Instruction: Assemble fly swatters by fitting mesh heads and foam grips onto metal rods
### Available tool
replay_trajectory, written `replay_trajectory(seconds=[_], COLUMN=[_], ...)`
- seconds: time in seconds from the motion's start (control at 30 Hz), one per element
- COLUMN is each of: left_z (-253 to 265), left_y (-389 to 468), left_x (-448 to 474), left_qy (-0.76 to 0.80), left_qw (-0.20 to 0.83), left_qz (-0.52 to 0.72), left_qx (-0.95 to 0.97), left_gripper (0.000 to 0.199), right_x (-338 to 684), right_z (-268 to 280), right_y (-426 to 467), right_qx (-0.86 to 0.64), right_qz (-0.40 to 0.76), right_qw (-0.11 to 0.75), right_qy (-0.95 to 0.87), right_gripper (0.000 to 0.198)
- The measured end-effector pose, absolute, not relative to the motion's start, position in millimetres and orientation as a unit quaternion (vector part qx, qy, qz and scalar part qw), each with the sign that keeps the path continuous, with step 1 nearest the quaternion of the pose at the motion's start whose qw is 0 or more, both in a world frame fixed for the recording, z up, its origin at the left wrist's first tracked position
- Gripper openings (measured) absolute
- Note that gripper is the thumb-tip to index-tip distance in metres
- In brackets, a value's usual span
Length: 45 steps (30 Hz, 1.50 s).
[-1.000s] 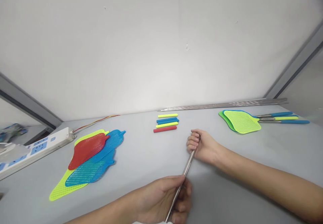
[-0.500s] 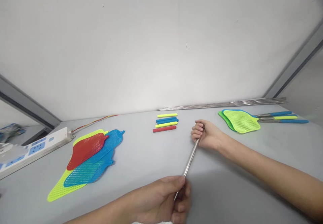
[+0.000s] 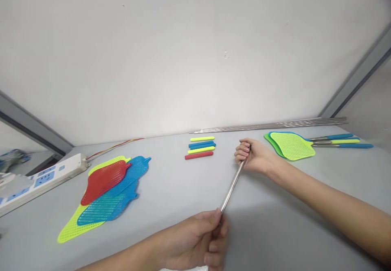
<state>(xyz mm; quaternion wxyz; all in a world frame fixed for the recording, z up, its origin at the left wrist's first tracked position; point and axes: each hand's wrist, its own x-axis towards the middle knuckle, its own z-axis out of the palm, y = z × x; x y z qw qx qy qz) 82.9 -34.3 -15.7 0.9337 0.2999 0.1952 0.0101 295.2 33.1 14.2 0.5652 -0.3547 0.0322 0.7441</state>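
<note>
A thin silver telescopic rod (image 3: 232, 188) slants between my two hands above the grey table. My left hand (image 3: 203, 238) pinches its near, lower part between thumb and fingers. Around its far end the fingers of my right hand (image 3: 251, 155) are curled, hiding that tip. Beyond the hands lie several coloured handle grips, among them a red grip (image 3: 199, 155) and a blue grip (image 3: 201, 144). On the left is an overlapping pile of mesh fly swatter heads, with a red swatter head (image 3: 105, 181) on top and a blue swatter head (image 3: 104, 210) lower down.
Whole fly swatters (image 3: 293, 146) with blue and yellow grips lie at the right. Several long silver rods (image 3: 269, 126) run along the wall's foot. A white power strip (image 3: 45, 181) and a thin red-yellow wire (image 3: 114, 145) are at the left.
My right hand has moved slightly up and to the right with the rod's far end. A little more of the rod shows between the hands. The left hand has barely shifted.
</note>
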Motion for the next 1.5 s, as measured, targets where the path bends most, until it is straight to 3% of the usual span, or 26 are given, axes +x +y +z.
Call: replay_trajectory(seconds=[0.2,0.43,0.73,1.5], left_z=[-17,-17,-14,-14], left_y=[-34,-39,-41,-42], left_x=[82,82,81,79], left_qy=[0.206,0.229,0.238,0.244], left_qw=[0.933,0.918,0.918,0.919], left_qz=[0.037,0.075,0.079,0.055], left_qx=[0.293,0.316,0.308,0.304], left_gripper=[0.037,0.032,0.03,0.026], right_x=[290,274,270,250], right_z=[19,21,19,-6], right_y=[28,11,4,-5], right_qx=[-0.348,-0.305,-0.261,-0.286], right_qz=[0.729,0.673,0.664,0.687], right_qw=[0.589,0.674,0.699,0.668], right_qy=[0.016,-0.017,-0.043,0.018], right_gripper=[0.03,0.033,0.035,0.035])
